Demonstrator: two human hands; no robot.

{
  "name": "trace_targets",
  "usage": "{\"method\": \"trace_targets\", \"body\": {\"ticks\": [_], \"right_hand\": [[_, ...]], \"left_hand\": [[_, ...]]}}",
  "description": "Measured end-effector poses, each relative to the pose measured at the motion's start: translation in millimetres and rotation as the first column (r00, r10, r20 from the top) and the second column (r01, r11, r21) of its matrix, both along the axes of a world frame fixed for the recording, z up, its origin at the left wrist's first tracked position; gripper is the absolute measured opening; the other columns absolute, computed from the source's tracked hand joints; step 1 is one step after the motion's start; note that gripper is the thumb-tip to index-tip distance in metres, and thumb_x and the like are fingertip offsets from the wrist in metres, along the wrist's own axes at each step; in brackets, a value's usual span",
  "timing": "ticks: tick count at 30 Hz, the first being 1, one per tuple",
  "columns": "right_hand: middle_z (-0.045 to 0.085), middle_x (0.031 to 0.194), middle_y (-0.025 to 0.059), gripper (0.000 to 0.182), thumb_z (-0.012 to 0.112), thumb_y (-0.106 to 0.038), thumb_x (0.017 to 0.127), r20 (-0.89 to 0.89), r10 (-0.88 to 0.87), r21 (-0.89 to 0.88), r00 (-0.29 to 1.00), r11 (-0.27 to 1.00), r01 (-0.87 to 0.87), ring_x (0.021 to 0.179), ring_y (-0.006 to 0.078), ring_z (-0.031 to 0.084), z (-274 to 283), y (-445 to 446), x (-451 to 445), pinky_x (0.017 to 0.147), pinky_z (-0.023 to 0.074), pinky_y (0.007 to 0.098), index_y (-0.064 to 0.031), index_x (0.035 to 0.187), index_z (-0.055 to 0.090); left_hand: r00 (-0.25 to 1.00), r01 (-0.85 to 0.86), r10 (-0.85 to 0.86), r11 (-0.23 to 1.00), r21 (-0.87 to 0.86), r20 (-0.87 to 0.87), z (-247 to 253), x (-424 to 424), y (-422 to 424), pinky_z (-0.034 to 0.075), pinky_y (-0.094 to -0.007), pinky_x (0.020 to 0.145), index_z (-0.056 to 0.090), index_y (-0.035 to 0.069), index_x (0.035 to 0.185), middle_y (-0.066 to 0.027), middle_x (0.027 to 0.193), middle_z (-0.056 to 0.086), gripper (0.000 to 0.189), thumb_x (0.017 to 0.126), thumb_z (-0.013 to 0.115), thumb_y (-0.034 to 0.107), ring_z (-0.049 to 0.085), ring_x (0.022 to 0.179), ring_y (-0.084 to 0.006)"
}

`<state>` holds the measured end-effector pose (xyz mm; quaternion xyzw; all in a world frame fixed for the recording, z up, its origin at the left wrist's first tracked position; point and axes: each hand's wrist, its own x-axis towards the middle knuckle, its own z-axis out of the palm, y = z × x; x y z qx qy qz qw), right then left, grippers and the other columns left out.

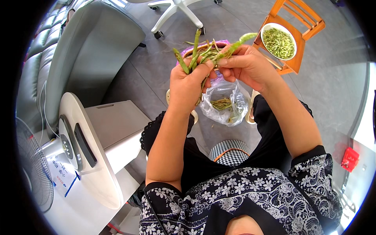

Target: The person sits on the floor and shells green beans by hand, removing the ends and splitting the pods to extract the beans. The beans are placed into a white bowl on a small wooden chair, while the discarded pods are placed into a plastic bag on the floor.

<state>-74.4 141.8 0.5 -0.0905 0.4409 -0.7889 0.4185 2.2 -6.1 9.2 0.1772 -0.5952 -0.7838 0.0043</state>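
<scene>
My left hand (189, 83) grips a bunch of green bean pods (196, 48), some browned, that stick up past the thumb. Close beside it, my right hand (249, 64) pinches a pale green pod (235, 47) between thumb and fingers. Behind and below the hands, partly hidden, is a basket or bowl lined with a pink plastic bag (224, 42), with more pods in it. Nearer to me, a clear plastic bag (211, 113) on the floor holds brownish pod scraps (221, 104). A white bowl (294, 48) of shelled or chopped green pieces (277, 43) rests on a wooden chair.
The small wooden chair (299, 61) stands at upper right. A white wheeled chair base (176, 7) is at the top, a grey armchair (97, 44) at left. An electric fan (33, 170) and a black phone (85, 145) are at lower left. A houndstooth stool (229, 149) is between my legs.
</scene>
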Motion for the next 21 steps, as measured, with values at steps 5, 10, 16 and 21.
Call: {"method": "trace_targets", "body": {"ticks": [5, 10, 16, 21], "right_hand": [[0.054, 0.064, 0.0075, 0.008, 0.057, -0.006, 0.077, 0.061, 0.064, -0.091, 0.996, 0.994, -0.058, 0.051, 0.0131, 0.048, -6.9, 3.0, -4.8, 0.047, 0.0356, 0.0259, -0.0013, 0.084, 0.057], [0.055, 0.065, 0.0083, 0.011, 0.052, -0.005, 0.076, 0.172, 0.178, -0.225, 0.969, 0.965, -0.137, 0.051, 0.015, 0.048, -13.0, 4.0, -10.6, 0.047, 0.0364, 0.0281, -0.0003, 0.085, 0.056], [0.055, 0.067, 0.0087, 0.01, 0.052, -0.008, 0.076, 0.082, -0.03, -0.022, 0.996, 0.999, 0.032, 0.056, 0.0151, 0.052, -8.3, -4.9, -0.5, 0.049, 0.0406, 0.0271, 0.0008, 0.08, 0.054], [0.053, 0.068, 0.0085, 0.009, 0.05, -0.007, 0.076, 0.09, -0.11, -0.04, 0.99, 0.993, 0.114, 0.056, 0.0148, 0.052, -7.3, -4.5, -3.6, 0.049, 0.0412, 0.0269, 0.0008, 0.08, 0.053]], "left_hand": [[0.997, 0.064, -0.07, 0.988, 0.139, 0.035, 3.8, 0.5, -3.1, 0.036, -0.0208, 0.039, 0.059, 0.003, 0.08, -0.0046, 0.062, 0.058, 0.01, 0.082, 0.054, 0.011, 0.049, 0.047, -0.0082], [0.984, 0.175, -0.173, 0.983, 0.06, -0.035, 8.0, 2.4, -2.6, 0.037, -0.0202, 0.042, 0.059, 0.002, 0.082, -0.0043, 0.065, 0.058, 0.012, 0.084, 0.053, 0.013, 0.049, 0.049, -0.0079], [0.988, 0.125, -0.139, 0.977, -0.172, -0.073, -2.4, 0.2, -4.0, 0.037, -0.0194, 0.045, 0.059, 0.002, 0.086, -0.0026, 0.066, 0.058, 0.014, 0.082, 0.061, 0.014, 0.049, 0.051, -0.0067], [0.994, 0.104, -0.108, 0.971, -0.214, -0.006, 2.0, 1.4, -5.5, 0.038, -0.0189, 0.048, 0.061, 0.001, 0.087, -0.0002, 0.067, 0.058, 0.016, 0.076, 0.068, 0.01, 0.049, 0.054, -0.0051]]}}
